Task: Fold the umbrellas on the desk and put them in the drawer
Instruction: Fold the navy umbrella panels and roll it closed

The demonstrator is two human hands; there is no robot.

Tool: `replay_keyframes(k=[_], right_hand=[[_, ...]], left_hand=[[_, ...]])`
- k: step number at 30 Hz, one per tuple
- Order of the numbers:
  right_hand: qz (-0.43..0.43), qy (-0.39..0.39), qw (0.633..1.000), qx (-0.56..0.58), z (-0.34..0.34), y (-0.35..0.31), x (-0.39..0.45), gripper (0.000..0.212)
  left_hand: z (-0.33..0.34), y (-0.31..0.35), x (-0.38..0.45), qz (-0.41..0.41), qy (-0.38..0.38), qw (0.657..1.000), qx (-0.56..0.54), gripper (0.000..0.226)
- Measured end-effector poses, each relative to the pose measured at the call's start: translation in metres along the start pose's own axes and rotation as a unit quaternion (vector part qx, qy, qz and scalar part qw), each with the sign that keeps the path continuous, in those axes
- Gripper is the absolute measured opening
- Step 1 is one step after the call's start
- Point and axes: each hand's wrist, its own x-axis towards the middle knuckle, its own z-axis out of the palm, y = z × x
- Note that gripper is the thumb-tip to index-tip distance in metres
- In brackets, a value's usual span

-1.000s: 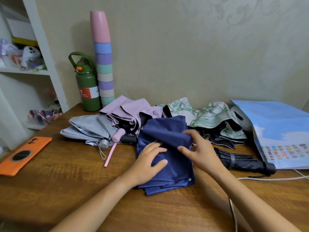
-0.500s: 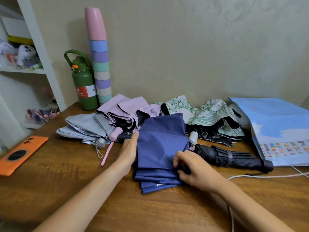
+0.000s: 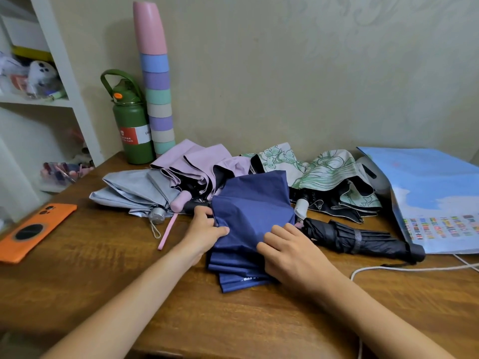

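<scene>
Both hands pinch the navy umbrella [image 3: 252,216], left hand [image 3: 204,230] at its left edge, right hand [image 3: 290,251] at its near-right fold; pleats should probably be smoothed flat before rolling.

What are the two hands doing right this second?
Left hand: fingers curled, gripping the left edge of the navy umbrella.
Right hand: fingers curled, gathering the same navy fabric near its lower right side.

Wall [image 3: 298,81]: pale beige, faint embossed swirl pattern, evenly lit with soft shadows. Counter [image 3: 103,275]: brown wood-grain surface set against that wall. White shelving unit [image 3: 70,81] stands at the left, its compartments holding assorted small clutter.
</scene>
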Motion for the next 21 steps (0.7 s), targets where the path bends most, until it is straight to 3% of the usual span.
replay_keyframes(k=[3,5,7,8,9,11,14,17,19,21], right_hand=[[0.000,-0.057,0.998,0.036,0.009,0.005,-0.002,0.006],[0.019,-0.095,0.992,0.077,0.012,0.007,-0.005,0.004],[0.036,-0.133,0.983,0.119,0.009,0.010,-0.006,0.011],[0.041,-0.147,0.978,0.139,0.007,0.012,-0.005,0.013],[0.044,-0.159,0.973,0.161,0.003,0.014,-0.003,0.014],[0.051,-0.181,0.961,0.202,-0.001,0.018,0.000,0.014],[0.071,-0.212,0.945,0.237,-0.005,0.018,0.006,0.015],[0.089,-0.248,0.925,0.275,-0.012,0.020,0.015,0.016],[0.107,-0.269,0.912,0.291,-0.013,0.027,0.021,0.013],[0.138,-0.242,0.920,0.276,-0.010,0.033,0.025,0.017]], left_hand=[[0.002,0.002,-0.003,0.015,0.015,0.999,0.031,0.055],[0.006,0.008,-0.011,0.086,0.112,0.981,0.132,0.058],[0.008,0.016,-0.020,0.242,0.226,0.907,0.262,0.059],[0.010,0.022,-0.026,0.311,0.240,0.869,0.301,0.057],[0.013,0.026,-0.028,0.361,0.214,0.846,0.328,0.052],[0.019,0.027,-0.029,0.412,0.080,0.828,0.371,0.046],[0.029,0.011,-0.026,0.386,-0.074,0.796,0.460,0.059],[0.035,-0.007,-0.020,0.366,-0.106,0.751,0.539,0.069],[0.035,-0.013,-0.017,0.356,-0.110,0.742,0.557,0.076],[0.036,-0.014,-0.016,0.350,-0.117,0.744,0.557,0.080]])
